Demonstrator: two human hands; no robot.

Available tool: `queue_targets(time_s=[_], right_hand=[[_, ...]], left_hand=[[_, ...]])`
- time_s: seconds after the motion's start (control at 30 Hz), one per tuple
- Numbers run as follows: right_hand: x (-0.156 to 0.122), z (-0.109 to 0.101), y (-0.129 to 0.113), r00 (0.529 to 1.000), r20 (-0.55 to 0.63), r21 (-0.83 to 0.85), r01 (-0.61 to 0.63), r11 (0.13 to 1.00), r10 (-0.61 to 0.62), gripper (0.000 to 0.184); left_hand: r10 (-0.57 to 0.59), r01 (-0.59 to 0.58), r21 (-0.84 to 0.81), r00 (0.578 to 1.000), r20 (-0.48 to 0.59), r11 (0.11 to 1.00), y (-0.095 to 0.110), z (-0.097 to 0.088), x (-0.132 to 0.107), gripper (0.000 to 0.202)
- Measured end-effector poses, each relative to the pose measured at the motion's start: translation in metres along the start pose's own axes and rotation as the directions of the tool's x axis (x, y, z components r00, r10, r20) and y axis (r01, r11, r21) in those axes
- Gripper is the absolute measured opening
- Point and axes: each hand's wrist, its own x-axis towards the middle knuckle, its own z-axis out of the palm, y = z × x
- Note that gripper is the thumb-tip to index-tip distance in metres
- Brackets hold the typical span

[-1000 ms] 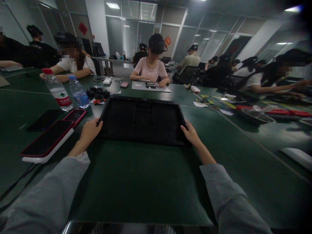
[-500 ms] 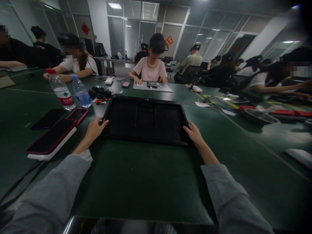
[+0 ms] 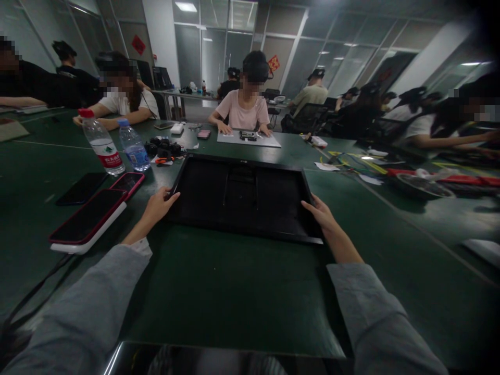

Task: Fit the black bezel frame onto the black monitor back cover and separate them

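Note:
A shallow black monitor casing (image 3: 199, 195), with a raised rim and a recessed middle, is held over the green table in front of me. My left hand (image 3: 158, 207) is closed on its left edge, thumb over the rim. On the opposite edge, my right hand (image 3: 322, 214) grips with the thumb on top and the other fingers mostly hidden. The casing's right near corner sits a little lower in the picture than its left one. Along the bottom of the view lies a glossy dark panel (image 3: 219, 359), only partly visible.
To the left stand a red-capped bottle (image 3: 107, 153) and a blue-capped bottle (image 3: 136, 155). Phones (image 3: 89, 216) lie nearer me. Orange-handled scissors (image 3: 164, 161) rest beyond the casing. Across the table, a person works at a white board (image 3: 269, 140). Cables (image 3: 357, 161) lie to the right.
The casing has shifted slightly right in view, its right side dropping nearer to me. Both hands have kept their grip and moved with it. The whole view has shifted slightly too.

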Motion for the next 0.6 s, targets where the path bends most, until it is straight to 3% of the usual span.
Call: queue_targets(time_s=[0.17,0.33,0.43,0.5,0.6], right_hand=[[0.008,-0.003,0.007,0.993,-0.050,0.054,0.113,0.992,-0.110,0.075],[0.015,-0.020,0.014,0.955,-0.271,0.041,0.138,0.990,-0.122,0.063],[0.015,-0.033,0.016,0.892,-0.440,0.002,0.120,0.993,-0.107,0.056],[0.015,-0.041,0.015,0.826,-0.553,-0.052,0.100,0.994,-0.112,0.055],[0.012,-0.052,0.011,0.755,-0.628,-0.169,0.104,0.980,-0.188,0.060]], left_hand=[[0.036,-0.039,-0.057,0.998,-0.054,0.998,0.001,0.002,0.000,0.054],[0.041,-0.057,-0.081,0.982,-0.185,0.995,-0.006,0.002,0.005,0.052],[-0.011,-0.005,-0.080,0.979,-0.205,0.997,-0.011,-0.002,0.009,0.048],[-0.028,0.013,-0.071,0.978,-0.206,0.997,-0.012,-0.004,0.010,0.046],[-0.029,0.020,-0.046,0.980,-0.199,0.999,-0.011,-0.005,0.009,0.046]])
